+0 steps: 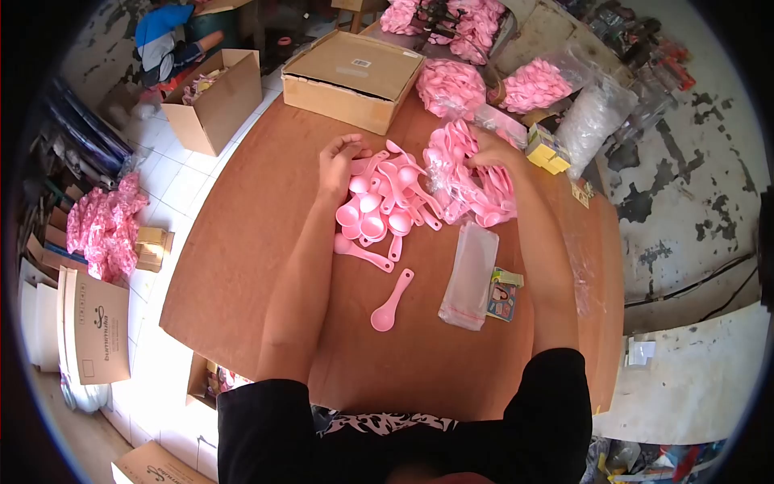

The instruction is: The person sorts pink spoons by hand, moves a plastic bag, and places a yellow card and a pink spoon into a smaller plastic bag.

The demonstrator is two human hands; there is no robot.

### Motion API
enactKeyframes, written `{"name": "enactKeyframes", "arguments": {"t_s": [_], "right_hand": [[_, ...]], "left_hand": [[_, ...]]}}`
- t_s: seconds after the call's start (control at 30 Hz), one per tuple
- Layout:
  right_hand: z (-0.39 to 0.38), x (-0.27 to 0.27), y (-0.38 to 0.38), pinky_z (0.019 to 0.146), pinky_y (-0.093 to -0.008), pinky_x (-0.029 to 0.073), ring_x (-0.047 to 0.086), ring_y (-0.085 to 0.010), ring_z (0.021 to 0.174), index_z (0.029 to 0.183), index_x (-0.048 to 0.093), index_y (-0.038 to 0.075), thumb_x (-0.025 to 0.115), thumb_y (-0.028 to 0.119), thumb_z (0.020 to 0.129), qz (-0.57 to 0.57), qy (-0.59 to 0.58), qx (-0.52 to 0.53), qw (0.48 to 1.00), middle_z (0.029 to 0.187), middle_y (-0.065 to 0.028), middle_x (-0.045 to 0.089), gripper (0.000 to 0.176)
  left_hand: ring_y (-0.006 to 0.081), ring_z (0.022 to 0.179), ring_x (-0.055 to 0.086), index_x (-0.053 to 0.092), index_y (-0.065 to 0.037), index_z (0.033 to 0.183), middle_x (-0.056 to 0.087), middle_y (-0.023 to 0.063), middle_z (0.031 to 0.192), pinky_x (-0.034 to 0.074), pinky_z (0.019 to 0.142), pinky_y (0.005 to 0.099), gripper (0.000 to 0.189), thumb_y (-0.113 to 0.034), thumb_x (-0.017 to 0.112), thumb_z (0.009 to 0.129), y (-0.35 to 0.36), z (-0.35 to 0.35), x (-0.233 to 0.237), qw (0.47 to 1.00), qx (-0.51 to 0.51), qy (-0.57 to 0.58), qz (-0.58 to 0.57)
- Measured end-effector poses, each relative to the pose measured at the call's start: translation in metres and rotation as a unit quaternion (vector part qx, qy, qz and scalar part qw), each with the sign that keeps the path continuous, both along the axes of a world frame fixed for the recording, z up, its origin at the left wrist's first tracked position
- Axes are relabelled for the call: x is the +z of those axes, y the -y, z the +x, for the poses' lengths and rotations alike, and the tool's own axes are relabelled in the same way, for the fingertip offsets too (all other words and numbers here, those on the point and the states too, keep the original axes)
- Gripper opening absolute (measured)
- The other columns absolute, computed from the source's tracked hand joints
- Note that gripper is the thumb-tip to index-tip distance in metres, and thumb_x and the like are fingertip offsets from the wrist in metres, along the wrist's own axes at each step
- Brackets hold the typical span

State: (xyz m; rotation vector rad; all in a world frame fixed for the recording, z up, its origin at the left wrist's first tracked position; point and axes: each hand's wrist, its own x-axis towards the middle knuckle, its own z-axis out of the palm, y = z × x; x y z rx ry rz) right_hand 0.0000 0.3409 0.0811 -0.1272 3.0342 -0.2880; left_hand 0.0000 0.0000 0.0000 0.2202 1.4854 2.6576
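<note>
A loose pile of pink spoons (372, 224) lies on the brown table (234, 242). My left hand (340, 161) is at the pile's upper left edge, its fingers curled; whether they hold anything is not clear. On the right, my right hand (492, 153) reaches to the bagged pink spoons (451, 173), its fingers bent against them and partly hidden. One single pink spoon (391, 301) lies apart, nearer to me. Clear plastic sleeves (469, 274) lie right of it, beside a small printed card box (501, 297).
A closed cardboard box (351, 73) stands at the table's back. More bagged pink spoons (451, 87), a yellow box (548, 150) and a clear plastic bag (597, 117) are at the back right. On the floor at left are an open carton (218, 105) and a person (165, 40).
</note>
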Motion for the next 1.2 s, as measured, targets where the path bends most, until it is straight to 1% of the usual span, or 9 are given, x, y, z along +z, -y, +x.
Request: {"name": "enactKeyframes", "arguments": {"t_s": [0.1, 0.3, 0.4, 0.57, 0.73, 0.97, 1.0, 1.13, 1.2], "right_hand": [[0.001, 0.009, 0.004, 0.107, -0.0358, 0.036, 0.044, -0.0305, 0.128, 0.143, 0.034, 0.01, 0.079, 0.019, 0.061, 0.027, 0.037, -0.034, 0.998, 0.139, -0.0181, 0.045, 0.094], [0.013, -0.009, 0.009, 0.102, -0.0372, 0.04, 0.047, -0.0332, 0.124, 0.136, 0.043, 0.012, 0.078, 0.022, 0.06, 0.124, -0.064, 0.0, 0.99, 0.132, -0.0193, 0.049, 0.084], [0.027, -0.008, 0.033, 0.1, -0.0431, 0.04, 0.043, -0.0337, 0.125, 0.131, 0.049, 0.015, 0.073, 0.028, 0.067, 0.18, -0.07, -0.09, 0.977, 0.132, -0.0139, 0.046, 0.069], [0.03, -0.019, 0.028, 0.103, -0.0419, 0.038, 0.041, -0.0325, 0.127, 0.132, 0.05, 0.015, 0.071, 0.028, 0.072, 0.192, -0.075, -0.081, 0.975, 0.137, -0.012, 0.044, 0.065], [0.035, -0.018, 0.016, 0.102, -0.0336, 0.04, 0.048, -0.0278, 0.124, 0.12, 0.059, 0.002, 0.069, 0.022, 0.073, 0.081, -0.133, -0.065, 0.986, 0.131, -0.0147, 0.053, 0.052], [0.039, -0.018, -0.003, 0.095, -0.0356, 0.045, 0.057, -0.0308, 0.112, 0.116, 0.061, 0.0, 0.069, 0.016, 0.073, -0.079, -0.234, 0.008, 0.969, 0.121, -0.0173, 0.059, 0.046], [0.055, 0.001, 0.016, 0.088, -0.036, 0.047, 0.061, -0.0311, 0.103, 0.106, 0.065, 0.002, 0.07, 0.016, 0.073, -0.156, -0.205, -0.062, 0.964, 0.115, -0.0187, 0.062, 0.036], [0.058, 0.003, 0.006, 0.079, -0.0379, 0.048, 0.063, -0.0309, 0.093, 0.094, 0.068, 0.002, 0.071, 0.018, 0.074, -0.127, -0.192, -0.066, 0.971, 0.103, -0.0194, 0.065, 0.026], [0.058, 0.003, 0.005, 0.073, -0.0383, 0.048, 0.065, -0.0311, 0.082, 0.088, 0.067, 0.002, 0.072, 0.019, 0.077, -0.174, -0.234, -0.064, 0.954, 0.087, -0.0186, 0.067, 0.022]], "left_hand": [[0.0207, 0.086, 0.064, 0.058, 0.005, 0.107, 0.062, 0.0144, 0.096, 0.054, 0.074, 0.0299, 0.023, -0.005, 0.055, 0.088, -0.007, 0.004, 0.001, 1.0, -0.001, 0.014, 0.009], [0.0209, 0.086, 0.064, 0.058, 0.005, 0.107, 0.062, 0.014, 0.096, 0.054, 0.075, 0.0302, 0.022, -0.006, 0.055, 0.087, -0.003, 0.003, 0.0, 1.0, -0.006, 0.015, -0.004], [0.021, 0.086, 0.064, 0.058, 0.004, 0.107, 0.063, 0.0136, 0.096, 0.054, 0.076, 0.0307, 0.022, -0.006, 0.056, 0.087, -0.002, 0.001, 0.003, 1.0, -0.002, 0.011, -0.008], [0.0206, 0.085, 0.064, 0.058, 0.004, 0.107, 0.063, 0.0133, 0.096, 0.054, 0.075, 0.0303, 0.022, -0.006, 0.056, 0.087, -0.002, 0.001, 0.002, 1.0, -0.002, 0.02, -0.006], [0.0207, 0.083, 0.064, 0.059, 0.004, 0.107, 0.064, 0.0144, 0.094, 0.054, 0.073, 0.0299, 0.022, -0.007, 0.056, 0.088, -0.001, 0.001, 0.003, 1.0, 0.001, 0.018, -0.002], [0.0208, 0.083, 0.064, 0.059, 0.005, 0.107, 0.064, 0.0152, 0.091, 0.054, 0.072, 0.0296, 0.022, -0.007, 0.055, 0.088, -0.001, 0.002, 0.004, 1.0, 0.004, 0.02, -0.006], [0.0208, 0.083, 0.064, 0.059, 0.005, 0.107, 0.064, 0.0152, 0.091, 0.054, 0.072, 0.0296, 0.022, -0.007, 0.055, 0.088, -0.001, 0.002, 0.004, 1.0, 0.003, 0.021, -0.005], [0.0208, 0.082, 0.064, 0.059, 0.005, 0.106, 0.064, 0.0147, 0.092, 0.054, 0.072, 0.0299, 0.022, -0.006, 0.055, 0.088, -0.002, 0.0, 0.002, 1.0, 0.002, 0.02, -0.004], [0.0206, 0.082, 0.064, 0.059, 0.005, 0.106, 0.064, 0.0144, 0.092, 0.054, 0.072, 0.0301, 0.022, -0.006, 0.055, 0.088, -0.003, -0.001, 0.0, 1.0, 0.005, 0.016, -0.001]]}}
